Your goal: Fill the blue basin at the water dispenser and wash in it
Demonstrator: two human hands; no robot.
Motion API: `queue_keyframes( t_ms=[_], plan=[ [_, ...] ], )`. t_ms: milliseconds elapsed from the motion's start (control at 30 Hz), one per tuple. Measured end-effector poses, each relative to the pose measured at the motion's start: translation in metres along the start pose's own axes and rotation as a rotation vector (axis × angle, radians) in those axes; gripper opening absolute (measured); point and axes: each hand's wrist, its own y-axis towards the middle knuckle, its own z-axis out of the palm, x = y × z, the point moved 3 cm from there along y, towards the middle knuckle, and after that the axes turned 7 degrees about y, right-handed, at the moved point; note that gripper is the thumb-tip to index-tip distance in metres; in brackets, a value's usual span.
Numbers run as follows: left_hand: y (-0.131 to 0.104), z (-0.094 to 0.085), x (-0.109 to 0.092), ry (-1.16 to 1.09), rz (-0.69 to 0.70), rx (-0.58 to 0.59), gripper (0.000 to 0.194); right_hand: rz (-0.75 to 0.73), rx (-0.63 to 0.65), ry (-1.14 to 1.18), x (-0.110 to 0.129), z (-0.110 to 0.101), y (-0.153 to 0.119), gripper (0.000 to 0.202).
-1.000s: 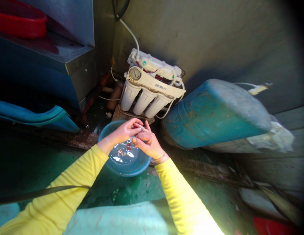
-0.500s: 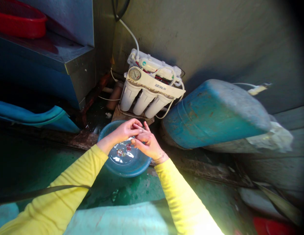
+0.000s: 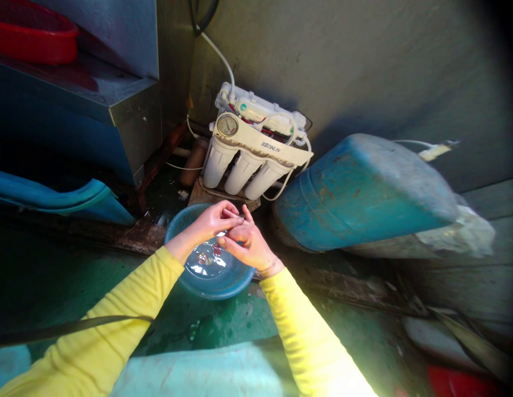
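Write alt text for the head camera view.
A person in yellow sleeves holds the left hand and right hand together, fingers touching, above a blue basin of water on a green floor. Behind it stands a white water filter with three canisters, beside a tilted blue drum.

Left hand (image 3: 212, 220) and right hand (image 3: 248, 245) pressed together, fingers overlapping, above blue basin (image 3: 185, 220) with water and small red bits in it. Yellow sleeves (image 3: 115, 331). White water filter (image 3: 250, 151) with gauge just behind basin, against wall. Blue drum (image 3: 359, 193) lying right. Red tub (image 3: 31, 36) top left on metal counter (image 3: 115, 99).
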Motion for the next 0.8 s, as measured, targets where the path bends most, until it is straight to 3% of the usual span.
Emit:
queue_keyframes(
  t_ms=[233, 400, 567, 800],
  plan=[
    [-0.003, -0.003, -0.002, -0.067, 0.024, 0.086, 0.03, 0.017, -0.032, 0.128, -0.003, -0.005, -0.001, 0.036],
    [-0.001, -0.008, 0.003, -0.25, -0.09, 0.097, 0.052, 0.018, -0.03, 0.074, -0.002, -0.007, -0.002, 0.034],
    [0.0, -0.007, 0.006, -0.206, -0.187, 0.097, 0.033, -0.033, 0.0, -0.154, 0.001, -0.002, -0.003, 0.025],
    [0.001, -0.001, 0.016, -0.205, -0.212, 0.006, 0.027, -0.065, 0.035, -0.422, -0.006, 0.01, -0.003, 0.032]
  ],
)
